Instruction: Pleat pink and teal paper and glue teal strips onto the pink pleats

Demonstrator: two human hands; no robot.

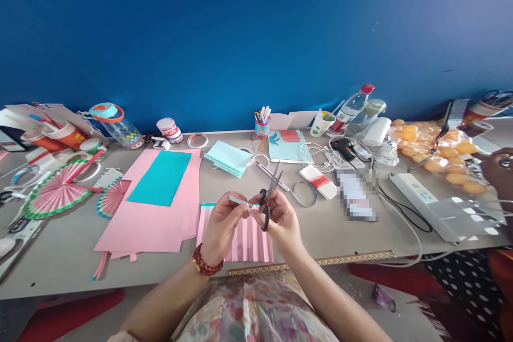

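Near the front middle of the table, my left hand (226,219) pinches a small pale blue folded paper piece (239,201). Black-handled scissors (274,184) are held in my right hand (284,219), their slightly parted blades pointing up and away from me. The right fingertips come close to the paper's lower edge; whether they touch it is unclear. Below both hands lies a pleated pink sheet (252,240) with a blue top edge, partly covered by them. Pink sheets (160,230) with a teal sheet (160,178) on top lie to the left.
Paper fans (58,189) lie at the left. Light blue sheets (228,157), a pen cup (262,126) and a bottle (352,109) stand or lie farther back. A phone (356,195), power strip (417,192) and another person's hand (499,171) are at the right.
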